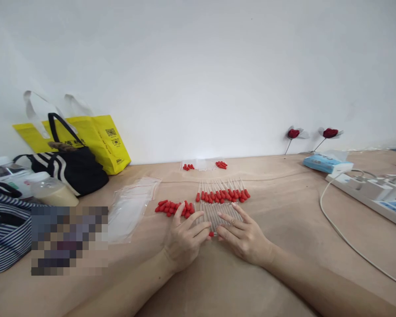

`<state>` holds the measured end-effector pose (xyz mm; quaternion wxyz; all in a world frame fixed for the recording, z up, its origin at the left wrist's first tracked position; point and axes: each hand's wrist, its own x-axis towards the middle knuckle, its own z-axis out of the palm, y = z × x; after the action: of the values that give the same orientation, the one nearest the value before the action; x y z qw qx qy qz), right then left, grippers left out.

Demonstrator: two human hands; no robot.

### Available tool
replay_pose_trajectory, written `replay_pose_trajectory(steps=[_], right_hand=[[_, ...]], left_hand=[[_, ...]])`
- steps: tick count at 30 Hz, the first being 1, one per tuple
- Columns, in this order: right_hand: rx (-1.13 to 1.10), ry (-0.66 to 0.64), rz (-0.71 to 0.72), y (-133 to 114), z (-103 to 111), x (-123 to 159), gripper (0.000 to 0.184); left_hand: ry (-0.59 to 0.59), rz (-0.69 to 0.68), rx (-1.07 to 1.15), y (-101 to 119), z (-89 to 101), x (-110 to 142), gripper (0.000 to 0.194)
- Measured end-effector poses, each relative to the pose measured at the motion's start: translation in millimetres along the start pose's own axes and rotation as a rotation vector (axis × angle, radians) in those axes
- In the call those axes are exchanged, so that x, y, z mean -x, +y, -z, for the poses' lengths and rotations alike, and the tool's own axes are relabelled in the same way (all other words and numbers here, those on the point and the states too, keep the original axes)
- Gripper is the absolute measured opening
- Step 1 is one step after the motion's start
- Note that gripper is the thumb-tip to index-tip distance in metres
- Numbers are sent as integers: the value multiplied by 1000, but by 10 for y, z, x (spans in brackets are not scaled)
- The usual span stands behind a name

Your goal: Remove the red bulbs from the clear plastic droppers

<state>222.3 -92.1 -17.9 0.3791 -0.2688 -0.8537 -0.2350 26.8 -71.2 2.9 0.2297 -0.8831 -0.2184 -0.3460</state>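
Clear sticks, hands spread over them, grip unclear, jar holding beige contents

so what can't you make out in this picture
In the head view:
Red tip: partly covered by the left hand; whether gripped, unclear.
Thin sticks: partly under the right hand.
Striped bag: cut off by left edge.
Power strip: cut off by right edge.
Yellow bag: some print too small to read.
Pixelated patch: hides what's beneath.

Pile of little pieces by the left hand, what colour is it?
The pile is bright red, as the head view shows.
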Motion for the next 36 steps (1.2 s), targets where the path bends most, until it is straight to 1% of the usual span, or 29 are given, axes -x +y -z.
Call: replay_pose_trajectory(steps=[6,10,12,14,17,19,20,23,24,26,28,29,31,32,34,36], right_hand=[[18,21,10,-13,6,-21,12],[10,19,10,-11,62,-7,14],[4,27,-21,34,115,23,15],[19,44,-128,119,172,64,17],[50,39,-421,273,235,114,22],[57,-13,-598,352,259,131,25],[59,-59,-663,379,268,137,25],[76,-227,-774,420,283,163,25],[79,-266,-793,425,281,177,26],[74,-300,-813,431,262,213,26],[54,-308,-826,437,222,249,27],[42,-309,-838,441,196,265,27],[15,-307,-859,452,139,290,27],[1,-299,-859,457,111,299,26],[-26,-277,-837,465,62,308,23],[-52,-251,-809,463,29,309,20]], left_hand=[[5,-3,24,17,-8,-11,19],[2,-16,51,5,2,14,20],[7,28,44,-40,36,35,22],[28,108,23,-99,86,48,21],[58,214,36,-174,147,42,15],[67,283,93,-208,157,30,16],[65,325,125,-228,155,27,17],[54,454,159,-342,157,37,20],[50,502,150,-407,170,44,21],[39,615,126,-582,210,54,23],[0,747,134,-798,253,48,25],[-48,828,152,-910,266,36,26],[-206,982,206,-1117,262,-1,33],[-313,1019,239,-1204,242,-22,34],[-419,1024,275,-1334,172,-63,29],[-506,1006,303,-1407,77,-92,23]])
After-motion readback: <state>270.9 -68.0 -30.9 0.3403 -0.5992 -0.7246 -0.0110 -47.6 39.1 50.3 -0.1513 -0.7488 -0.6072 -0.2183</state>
